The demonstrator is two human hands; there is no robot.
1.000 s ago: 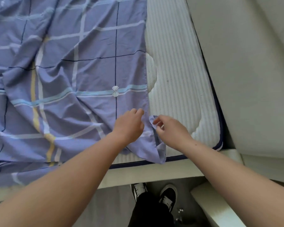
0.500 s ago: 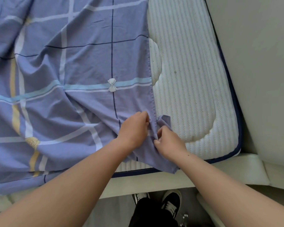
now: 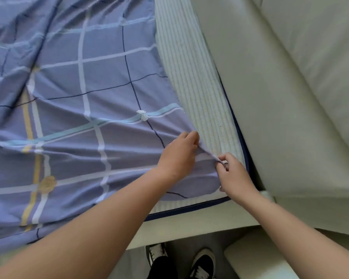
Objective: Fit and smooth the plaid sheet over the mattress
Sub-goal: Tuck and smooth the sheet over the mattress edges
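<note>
A blue plaid sheet (image 3: 85, 109) with white, yellow and dark lines lies wrinkled over most of the white ribbed mattress (image 3: 197, 91). A strip of bare mattress shows along the sheet's right edge. My left hand (image 3: 177, 154) grips the sheet's right edge near the near corner. My right hand (image 3: 233, 174) pinches the sheet's corner a little to the right, close to the mattress's near right corner. The cloth is stretched taut between the two hands.
A cream padded headboard or wall panel (image 3: 286, 101) rises right of the mattress. The bed frame's pale edge (image 3: 199, 224) runs below the mattress's dark piping. My black shoes (image 3: 181, 262) stand on the grey floor, with a white block (image 3: 256, 260) beside them.
Both hands have pulled the sheet's corner to the right toward the mattress corner. The bare strip of mattress is narrower, and the cloth near the hands is flatter and tauter.
</note>
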